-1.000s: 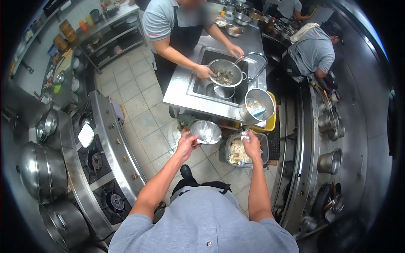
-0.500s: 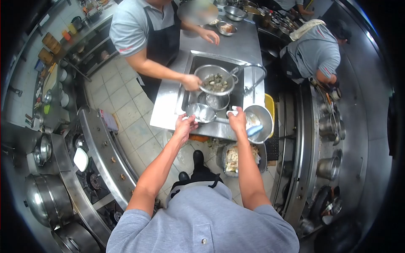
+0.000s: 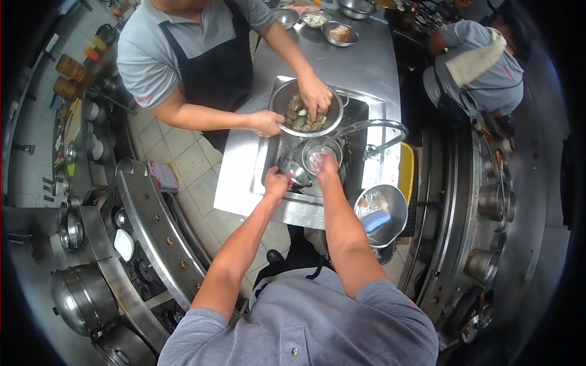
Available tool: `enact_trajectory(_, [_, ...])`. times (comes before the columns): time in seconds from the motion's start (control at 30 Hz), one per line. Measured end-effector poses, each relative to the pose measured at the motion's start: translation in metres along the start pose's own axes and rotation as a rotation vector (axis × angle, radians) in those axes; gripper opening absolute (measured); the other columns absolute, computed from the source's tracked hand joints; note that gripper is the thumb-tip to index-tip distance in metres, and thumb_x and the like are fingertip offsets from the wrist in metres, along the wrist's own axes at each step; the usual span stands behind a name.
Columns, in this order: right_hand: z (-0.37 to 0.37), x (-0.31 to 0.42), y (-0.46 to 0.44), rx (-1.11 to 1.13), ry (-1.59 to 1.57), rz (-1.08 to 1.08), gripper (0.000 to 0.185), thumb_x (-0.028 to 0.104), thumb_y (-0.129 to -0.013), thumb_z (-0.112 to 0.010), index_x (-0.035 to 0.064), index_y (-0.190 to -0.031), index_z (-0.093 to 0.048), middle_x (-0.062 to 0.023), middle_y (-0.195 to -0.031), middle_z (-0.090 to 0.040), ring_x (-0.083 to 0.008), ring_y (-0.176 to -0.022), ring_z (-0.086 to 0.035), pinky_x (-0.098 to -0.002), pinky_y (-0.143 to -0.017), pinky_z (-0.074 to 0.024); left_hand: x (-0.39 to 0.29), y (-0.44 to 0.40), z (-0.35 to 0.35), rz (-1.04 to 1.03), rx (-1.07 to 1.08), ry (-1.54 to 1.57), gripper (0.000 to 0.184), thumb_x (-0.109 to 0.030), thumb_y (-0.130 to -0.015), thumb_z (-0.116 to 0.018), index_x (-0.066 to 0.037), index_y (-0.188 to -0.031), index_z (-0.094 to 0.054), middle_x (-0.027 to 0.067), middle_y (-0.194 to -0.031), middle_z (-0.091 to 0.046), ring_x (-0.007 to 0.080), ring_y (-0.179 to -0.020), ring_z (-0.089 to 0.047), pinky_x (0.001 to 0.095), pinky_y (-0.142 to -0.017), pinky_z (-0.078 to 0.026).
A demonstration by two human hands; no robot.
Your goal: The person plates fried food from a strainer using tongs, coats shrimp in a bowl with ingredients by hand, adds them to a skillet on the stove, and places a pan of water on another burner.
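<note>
My left hand (image 3: 278, 183) grips the rim of a small metal bowl (image 3: 295, 173), which is tilted inside the sink (image 3: 273, 152). Beside it my right hand (image 3: 328, 163) reaches over a round metal container (image 3: 313, 146) in the sink; blur hides its fingers and anything in them. Just beyond, a co-worker's hand (image 3: 266, 123) holds a colander (image 3: 278, 104) of shellfish by the rim. The co-worker's other hand (image 3: 314, 94) is among the shellfish. The curved faucet (image 3: 390, 127) stands at the sink's right.
A metal pot (image 3: 400, 210) with a blue cloth sits at the counter's near right corner. Bowls of food (image 3: 339, 33) stand at the far end. Stove burners (image 3: 146, 268) line the left. Another person (image 3: 482, 67) bends over the right-hand side.
Both my hands have moved forward into the sink, the left one with the bowl. The co-worker's free hand has gone into the colander. The view has shifted closer to the counter.
</note>
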State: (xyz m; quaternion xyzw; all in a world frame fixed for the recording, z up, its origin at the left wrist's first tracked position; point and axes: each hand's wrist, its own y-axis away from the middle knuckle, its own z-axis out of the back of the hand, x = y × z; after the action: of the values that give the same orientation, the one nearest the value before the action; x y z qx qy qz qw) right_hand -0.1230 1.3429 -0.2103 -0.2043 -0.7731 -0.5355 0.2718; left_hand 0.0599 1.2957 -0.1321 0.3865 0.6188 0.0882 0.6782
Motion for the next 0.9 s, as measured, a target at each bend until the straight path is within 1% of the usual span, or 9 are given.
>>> enact_trajectory(0.13, [0.003,-0.003,-0.051,0.104,-0.176,0.000,0.030,-0.009,-0.086,-0.050,-0.0033,-0.115,-0.054,-0.0168,-0.093,-0.061,-0.0295,-0.081,-0.064,-0.0400,-0.071,-0.0573,0.005,-0.024,-0.010,-0.034,-0.078,-0.184,0.068,-0.005,-0.085,-0.069,0.007,-0.143,-0.036,0.0107,-0.085,-0.065,0.0182,-0.073,-0.065,0.0305,-0.068,-0.052])
enact_trajectory(0.37, [-0.021,0.034,-0.017,0.042,0.227,-0.043,0.008,-0.007,-0.086,-0.057,-0.0059,-0.092,-0.063,-0.0173,-0.089,-0.067,-0.0287,-0.076,-0.070,-0.0366,-0.063,-0.0599,0.072,-0.109,-0.002,-0.124,-0.113,-0.444,0.065,-0.004,-0.087,-0.065,0.002,-0.144,-0.037,0.0104,-0.093,-0.062,0.0167,-0.075,-0.065,0.0296,-0.063,-0.055])
enact_trajectory(0.47, [-0.032,0.059,0.004,0.107,0.624,-0.039,0.008,-0.003,-0.089,-0.055,-0.0066,-0.092,-0.063,-0.0179,-0.089,-0.067,-0.0306,-0.077,-0.071,-0.0382,-0.063,-0.0621,0.060,-0.102,-0.004,-0.087,-0.092,-0.463,0.067,-0.002,-0.084,-0.064,0.000,-0.146,-0.036,0.0139,-0.098,-0.063,0.0231,-0.084,-0.066,0.0340,-0.074,-0.056])
enact_trajectory(0.53, [-0.031,0.056,-0.012,0.172,0.554,-0.049,0.012,-0.001,-0.093,-0.052,-0.0075,-0.094,-0.062,-0.0182,-0.090,-0.068,-0.0313,-0.075,-0.070,-0.0389,-0.063,-0.0632,0.012,-0.056,-0.014,-0.055,-0.148,-0.542,0.063,-0.005,-0.078,-0.060,0.001,-0.138,-0.043,0.0279,-0.127,-0.057,0.0391,-0.119,-0.056,0.0393,-0.104,-0.043])
enact_trajectory(0.67, [-0.032,0.052,-0.018,0.179,0.492,-0.041,0.015,0.002,-0.096,-0.048,-0.0083,-0.093,-0.059,-0.0198,-0.089,-0.067,-0.0330,-0.075,-0.070,-0.0379,-0.063,-0.0632,0.009,-0.049,-0.041,-0.214,-0.321,-0.625,0.066,-0.008,-0.075,-0.062,0.001,-0.138,-0.044,0.0295,-0.127,-0.050,0.0428,-0.122,-0.048,0.0435,-0.107,-0.038])
enact_trajectory(0.73, [-0.032,0.055,-0.010,0.182,0.436,-0.057,0.012,-0.001,-0.094,-0.050,-0.0097,-0.094,-0.059,-0.0213,-0.090,-0.066,-0.0330,-0.075,-0.070,-0.0379,-0.065,-0.0631,0.013,-0.059,-0.054,-0.281,-0.306,-0.623,0.058,-0.012,-0.080,-0.064,0.002,-0.134,-0.048,0.0239,-0.119,-0.057,0.0361,-0.110,-0.058,0.0418,-0.098,-0.046])
enact_trajectory(0.8, [-0.032,0.053,-0.011,0.184,0.385,-0.076,0.011,-0.004,-0.091,-0.052,-0.0112,-0.096,-0.059,-0.0228,-0.091,-0.066,-0.0331,-0.076,-0.070,-0.0378,-0.067,-0.0631,0.007,-0.060,-0.071,0.014,0.099,0.027,0.040,-0.016,-0.089,-0.062,0.002,-0.124,-0.055,0.0146,-0.104,-0.063,0.0254,-0.091,-0.063,0.0371,-0.082,-0.054])
enact_trajectory(0.87, [-0.038,0.054,-0.005,0.047,0.249,-0.022,0.013,-0.006,-0.091,-0.048,-0.0131,-0.097,-0.057,-0.0241,-0.089,-0.064,-0.0307,-0.068,-0.067,-0.0342,-0.056,-0.0588,0.002,-0.062,-0.087,0.080,0.175,0.110,0.028,-0.015,-0.098,-0.052,-0.001,-0.122,-0.056,0.0075,-0.098,-0.063,0.0173,-0.087,-0.062,0.0329,-0.078,-0.053])
enact_trajectory(0.9, [-0.040,0.066,0.008,0.071,0.353,-0.081,0.014,-0.012,-0.086,-0.048,-0.0128,-0.097,-0.058,-0.0215,-0.085,-0.062,-0.0252,-0.057,-0.060,-0.0308,-0.042,-0.0455,0.000,-0.062,-0.095,0.158,0.173,0.297,0.023,-0.014,-0.097,-0.053,-0.001,-0.116,-0.058,0.0078,-0.095,-0.063,0.0169,-0.083,-0.062,0.0314,-0.071,-0.053])
